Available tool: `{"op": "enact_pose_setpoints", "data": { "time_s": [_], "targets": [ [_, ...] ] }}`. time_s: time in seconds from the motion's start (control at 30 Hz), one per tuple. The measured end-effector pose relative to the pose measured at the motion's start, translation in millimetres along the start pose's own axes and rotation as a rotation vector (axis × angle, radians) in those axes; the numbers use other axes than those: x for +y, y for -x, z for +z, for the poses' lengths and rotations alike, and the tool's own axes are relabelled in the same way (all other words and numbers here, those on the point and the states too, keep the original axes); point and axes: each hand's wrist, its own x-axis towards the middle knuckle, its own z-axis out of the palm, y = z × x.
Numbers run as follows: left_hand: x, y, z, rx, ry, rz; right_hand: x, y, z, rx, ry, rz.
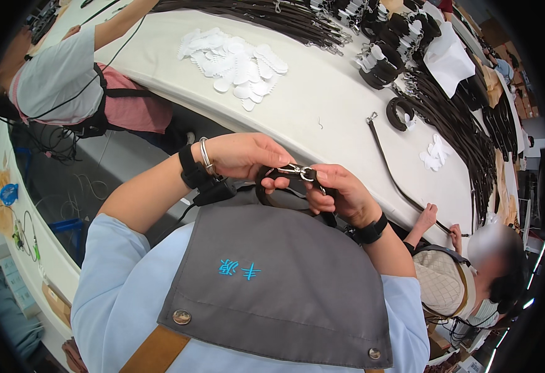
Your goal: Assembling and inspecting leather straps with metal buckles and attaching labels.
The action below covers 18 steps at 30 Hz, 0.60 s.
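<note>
Just above my grey apron (272, 248), my two hands meet over a dark strap (262, 188) bent into a loop. My left hand (241, 156) is closed, its thumb and fingers pinching the strap beside a silver snap hook (289, 169). Closed as well, my right hand (342, 191) grips the strap at a metal ring (308, 174). Hook and ring touch between the fingertips; whether they are fastened together I cannot tell. Part of the loop is hidden behind my fingers.
On the white table (335, 105) lie a pile of white tags (235, 65), a smaller tag pile (435, 153), a coiled strap (399, 114) and bundles of dark straps (453, 124). One co-worker (67, 81) stands left; another (453, 280), at right, handles a long strap (389, 168).
</note>
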Motion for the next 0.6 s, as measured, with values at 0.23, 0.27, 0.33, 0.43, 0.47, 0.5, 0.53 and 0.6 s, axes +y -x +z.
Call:
{"op": "enact_pose_setpoints", "data": {
  "time_s": [0.23, 0.27, 0.33, 0.43, 0.47, 0.5, 0.53, 0.6],
  "targets": [
    [1, -5, 4, 0.026, -0.019, -0.081, 0, 4, 11, 0.169, 0.182, -0.116],
    [-1, -2, 4, 0.028, -0.04, -0.068, -2, 1, 14, 0.152, 0.279, -0.19],
    [-5, 3, 3, 0.023, -0.06, -0.052, -6, 1, 18, 0.138, 0.382, -0.261],
    [-5, 1, 4, 0.05, -0.1, -0.044, -11, 9, 15, 0.017, 0.313, -0.033],
    [-7, 0, 3, 0.027, -0.133, -0.028, -10, 10, 12, -0.017, 0.224, 0.003],
    [-8, 0, 2, 0.004, -0.165, -0.01, -9, 10, 10, -0.052, 0.136, 0.039],
    [-7, 1, 3, 0.003, -0.167, -0.014, -8, 9, 11, -0.052, 0.133, 0.036],
    [-3, 2, 4, -0.023, -0.181, -0.038, -8, 8, 12, -0.005, 0.129, 0.051]
  ]
}}
